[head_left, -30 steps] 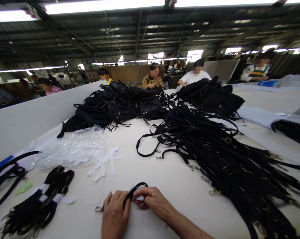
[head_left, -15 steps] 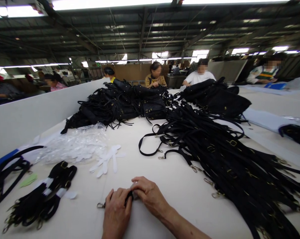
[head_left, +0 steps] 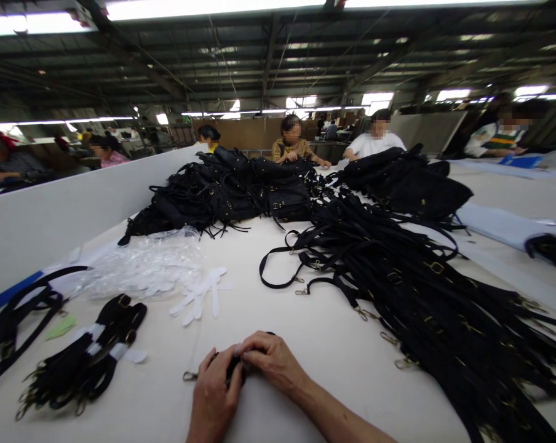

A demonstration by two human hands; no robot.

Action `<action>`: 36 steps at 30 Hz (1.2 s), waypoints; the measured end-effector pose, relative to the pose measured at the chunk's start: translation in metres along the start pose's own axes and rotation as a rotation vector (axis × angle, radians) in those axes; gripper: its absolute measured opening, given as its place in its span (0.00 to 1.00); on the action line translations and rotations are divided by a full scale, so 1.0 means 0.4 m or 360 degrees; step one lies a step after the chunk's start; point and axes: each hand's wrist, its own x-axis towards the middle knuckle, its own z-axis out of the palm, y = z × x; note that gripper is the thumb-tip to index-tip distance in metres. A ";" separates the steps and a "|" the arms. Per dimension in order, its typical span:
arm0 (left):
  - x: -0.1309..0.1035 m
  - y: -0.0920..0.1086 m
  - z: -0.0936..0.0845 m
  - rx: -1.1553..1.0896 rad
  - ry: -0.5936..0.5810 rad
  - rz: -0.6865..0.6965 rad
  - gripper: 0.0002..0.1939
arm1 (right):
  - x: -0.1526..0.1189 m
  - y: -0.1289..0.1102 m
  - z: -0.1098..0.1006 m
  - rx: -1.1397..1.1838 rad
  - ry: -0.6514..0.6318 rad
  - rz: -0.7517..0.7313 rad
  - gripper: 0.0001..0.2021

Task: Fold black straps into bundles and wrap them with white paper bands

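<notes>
Near the front of the white table, my left hand (head_left: 216, 384) is wrapped round a black strap (head_left: 234, 364), mostly covered by my fingers. A metal snap hook (head_left: 190, 376) sticks out to the left of that hand. My right hand (head_left: 271, 360) meets it from the right, with thumb and fingers pinched at the strap; a small pale bit shows at the fingertips, too small to name. To the left lie bundled black straps (head_left: 82, 360) with white paper bands (head_left: 119, 351) round them. White paper strips (head_left: 199, 300) lie just beyond my hands.
Clear plastic bags (head_left: 142, 267) lie at the left, near a white partition (head_left: 70, 200). Loose black straps (head_left: 407, 295) with metal hooks spread over the right side. Black bags (head_left: 287, 198) are heaped at the back, with several people beyond. A green paper piece (head_left: 61, 327) lies at left.
Both hands stay close together at the strap. My right fingers have drawn in and curled closer to my left hand. The whole view has shifted slightly.
</notes>
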 end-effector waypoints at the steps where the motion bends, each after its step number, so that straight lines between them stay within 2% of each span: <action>1: 0.001 -0.003 0.000 0.0032 0.0010 0.0000 0.14 | -0.001 0.004 0.002 0.0014 0.0020 -0.0005 0.09; 10: 0.013 0.005 0.005 0.0202 0.0107 -0.0086 0.13 | -0.011 0.031 0.012 0.0486 0.0170 0.0174 0.08; 13: 0.014 0.005 0.003 0.0177 0.0095 -0.0075 0.13 | -0.013 0.033 0.011 0.0526 0.0239 0.0126 0.07; 17: 0.013 -0.002 0.000 0.0090 0.0077 -0.0083 0.13 | -0.018 0.037 0.013 0.0530 0.0229 0.0039 0.06; 21: 0.011 -0.010 0.002 -0.0026 -0.0029 -0.0282 0.13 | -0.024 0.041 0.016 0.0517 0.0226 -0.0047 0.07; 25: 0.005 -0.026 0.017 -0.0148 -0.0110 -0.0490 0.14 | -0.027 0.050 0.025 0.0542 0.0270 -0.0034 0.11; 29: 0.003 -0.029 0.024 -0.0266 -0.0081 -0.0611 0.15 | -0.025 0.059 0.038 0.0535 0.0193 0.0080 0.14; 34: 0.011 -0.005 0.011 -0.0426 -0.0060 -0.0789 0.15 | -0.018 0.061 0.038 0.0403 0.0107 0.0173 0.29; 36: 0.015 0.006 0.006 -0.0461 -0.0057 -0.0862 0.15 | -0.015 0.057 0.034 0.0368 0.0037 0.0209 0.32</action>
